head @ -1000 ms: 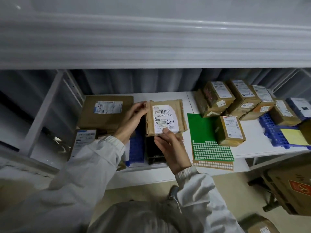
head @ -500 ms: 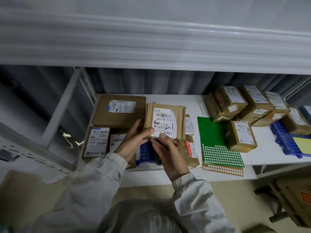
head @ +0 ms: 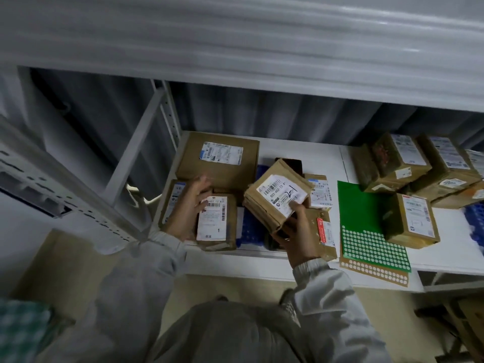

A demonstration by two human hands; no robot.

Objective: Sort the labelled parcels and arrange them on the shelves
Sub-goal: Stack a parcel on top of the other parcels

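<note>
Head camera looks steeply down, close over the shelf [head: 301,153]

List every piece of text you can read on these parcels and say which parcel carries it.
"502-602-12-8": white label on the flat brown parcel gripped in the right hand.
"1": bottom of the white label on the small brown box at the left hand.
All other labels, including the large brown box's: too blurred to read.

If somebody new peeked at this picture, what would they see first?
Probably the bright green sheet dotted with white circles at the front of the white shelf, right of the hands. Next, the brown cardboard parcel with a white barcode label, tilted in the right hand mid-shelf. The left hand touches another brown labelled box beside it.
</note>
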